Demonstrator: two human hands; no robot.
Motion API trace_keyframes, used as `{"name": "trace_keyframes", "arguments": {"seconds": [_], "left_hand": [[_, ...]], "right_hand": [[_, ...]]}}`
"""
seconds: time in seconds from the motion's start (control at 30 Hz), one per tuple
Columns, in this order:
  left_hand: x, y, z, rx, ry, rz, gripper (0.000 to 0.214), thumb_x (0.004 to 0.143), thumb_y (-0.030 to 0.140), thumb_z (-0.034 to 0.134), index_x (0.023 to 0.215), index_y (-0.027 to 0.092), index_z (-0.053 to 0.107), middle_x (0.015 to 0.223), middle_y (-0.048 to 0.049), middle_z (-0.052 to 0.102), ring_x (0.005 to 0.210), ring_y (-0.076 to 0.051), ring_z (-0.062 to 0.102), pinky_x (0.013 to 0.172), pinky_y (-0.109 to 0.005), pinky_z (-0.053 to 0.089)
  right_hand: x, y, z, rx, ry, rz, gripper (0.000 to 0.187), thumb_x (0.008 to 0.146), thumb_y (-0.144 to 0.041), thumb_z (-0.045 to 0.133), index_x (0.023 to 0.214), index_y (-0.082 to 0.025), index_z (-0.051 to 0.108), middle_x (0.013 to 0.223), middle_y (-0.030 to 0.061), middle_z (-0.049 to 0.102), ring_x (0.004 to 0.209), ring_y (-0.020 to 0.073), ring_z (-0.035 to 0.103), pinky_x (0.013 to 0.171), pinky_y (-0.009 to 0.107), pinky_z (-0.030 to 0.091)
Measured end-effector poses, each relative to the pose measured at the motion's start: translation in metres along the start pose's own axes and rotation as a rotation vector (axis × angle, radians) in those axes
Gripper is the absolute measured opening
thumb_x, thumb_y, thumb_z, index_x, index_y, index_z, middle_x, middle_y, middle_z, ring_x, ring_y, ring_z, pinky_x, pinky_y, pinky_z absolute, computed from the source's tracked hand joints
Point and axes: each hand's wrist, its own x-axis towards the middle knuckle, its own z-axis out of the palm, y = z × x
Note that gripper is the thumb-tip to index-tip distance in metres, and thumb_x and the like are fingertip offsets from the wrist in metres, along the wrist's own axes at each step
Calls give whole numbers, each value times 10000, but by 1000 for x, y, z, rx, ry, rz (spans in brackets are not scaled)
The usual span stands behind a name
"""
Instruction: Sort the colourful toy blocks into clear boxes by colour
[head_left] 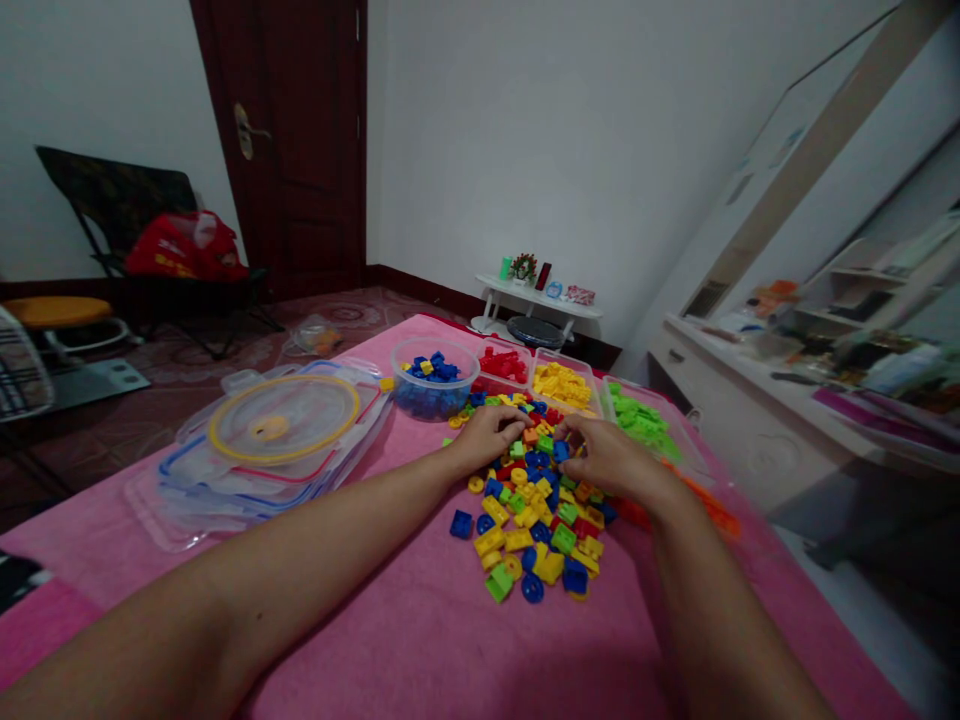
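Observation:
A loose pile of plastic building blocks (529, 510) in blue, yellow, green and red lies mid-table on a pink cloth (420, 620). My left hand (484, 437) rests at the pile's far left side, its fingers stretched over the blocks and the thumb a little apart. I see nothing held in it. Over the right side of the pile is my right hand (611, 455), with thumb and fingertips closing about a blue block (561, 451). Beyond the hands stand a round tub (435, 400) of blue blocks and clear boxes with red blocks (504, 365), yellow blocks (562, 385) and green blocks (643, 422).
Clear plastic lids (277, 465) are stacked on the left of the table. Orange pieces (709, 505) lie at the right, partly behind my right arm. A white dresser (750, 430) stands close on the right. A low white shelf (536, 293) is against the wall behind.

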Motion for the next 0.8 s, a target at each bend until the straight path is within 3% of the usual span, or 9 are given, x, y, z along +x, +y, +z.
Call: {"name": "trace_keyframes", "arguments": {"seconds": [0.1,0.3,0.43,0.53,0.63,0.8], "left_hand": [[0,-1,1,12,-2,9,257,803,205,487,927,200,713,880,-33,700,800,-163,622,748,-243,447],[-1,-3,2,50,2,49,269,798,176,481,934,216,709,865,-26,696,820,-167,617,753,-253,454],[-4,7,1,47,85,101,248,812,179,483,945,194,692,934,-43,687,892,-175,604,834,-281,447],[-4,25,-1,-86,178,82,234,837,244,495,988,187,665,1021,-59,661,965,-184,584,884,-299,444],[-2,45,-1,-467,170,-124,296,866,368,470,1049,181,610,1011,-77,639,865,-177,608,759,-299,510],[3,60,-5,-1117,-86,-610,440,901,516,335,961,132,540,732,-66,606,600,-123,607,535,-214,513]], "right_hand": [[2,-1,12,-34,-85,-24,328,596,-138,616,918,-204,611,791,11,627,691,153,550,577,225,344],[6,-9,24,-52,-15,-20,382,597,-105,588,960,-217,619,731,-1,605,649,140,535,556,219,316],[10,-3,16,52,134,-4,317,608,-148,592,918,-204,631,646,-17,571,596,133,519,525,216,332],[12,-6,10,282,297,-1,316,630,-173,594,944,-193,612,692,-6,599,598,132,545,524,217,391],[11,-17,7,538,370,-29,331,657,-193,600,988,-186,587,802,24,645,606,134,589,517,224,452],[9,-29,7,667,387,-79,353,713,-229,592,1062,-189,625,940,59,676,626,148,634,544,258,514]]}}
